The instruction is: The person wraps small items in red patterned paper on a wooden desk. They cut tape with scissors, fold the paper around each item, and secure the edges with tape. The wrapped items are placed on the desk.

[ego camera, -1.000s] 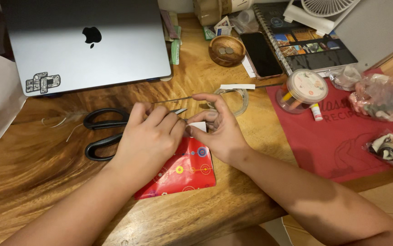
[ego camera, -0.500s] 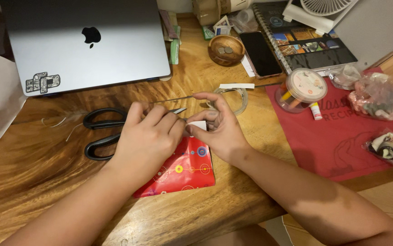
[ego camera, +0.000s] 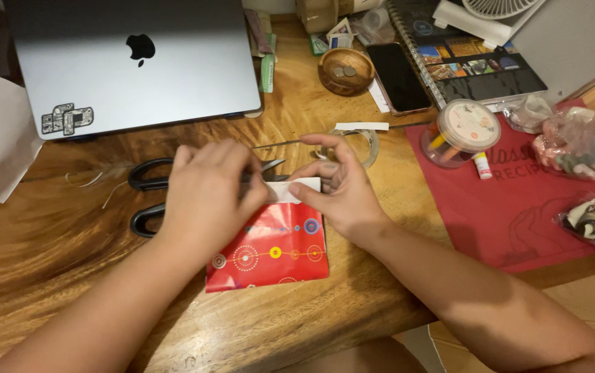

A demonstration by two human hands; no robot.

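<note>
**Two hands fold a white flap on a red patterned paper**

Nearest the camera, both forearms reach in over the wooden desk (ego camera: 49, 276). Between them lies a red paper (ego camera: 270, 252) printed with circles and dotted lines, flat on the desk, its near edge close to the desk's rim.

At the paper's far edge a white flap (ego camera: 297, 188) shows. The left hand (ego camera: 204, 197) lies palm down over the paper's far left corner, fingers bent and pressing down on it; its fingertips meet the left end of the flap. The right hand (ego camera: 335, 190) pinches the flap's right part between thumb and curled fingers, the thumb lying along the flap's near edge.

Just behind the left hand, black-handled scissors (ego camera: 147, 200) rest on the desk, their blades partly hidden by the fingers. Behind the right hand sits a clear tape roll (ego camera: 368, 145) with a white strip (ego camera: 361, 126) at its far side.

To the right, a red mat (ego camera: 511, 221) carries a round clear tub (ego camera: 462, 131) with a printed lid, a small white tube (ego camera: 480, 166) and crumpled plastic bags (ego camera: 577, 145).

Farther back stand a closed grey laptop (ego camera: 132, 62), a small wooden bowl (ego camera: 344, 69) holding coins, a dark phone (ego camera: 397, 68) and a spiral-bound notebook (ego camera: 470, 59).
</note>
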